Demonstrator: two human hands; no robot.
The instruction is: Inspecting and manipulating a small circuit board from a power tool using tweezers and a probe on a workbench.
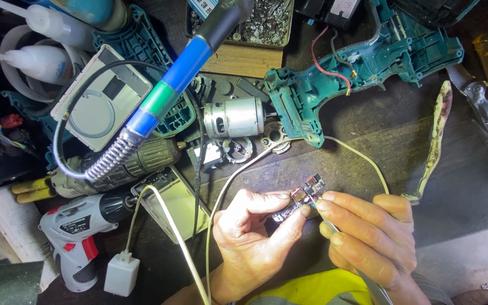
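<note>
My left hand (252, 231) pinches a small dark circuit board (305, 195) between thumb and fingers, low in the middle of the head view. My right hand (368, 234) meets it from the right, fingertips touching the board's edge, and grips a thin metal tool (368, 277) that runs down past the wrist. A white cable (221, 197) curves from the board area toward the lower left and over the right hand.
A teal drill housing half (362, 62) lies at the top right, a silver motor (232, 117) and gear parts beside it. A blue-green soldering iron (170, 93) crosses the left. A grey and red cordless screwdriver (77, 229), white plug, pliers and glue bottles crowd the bench.
</note>
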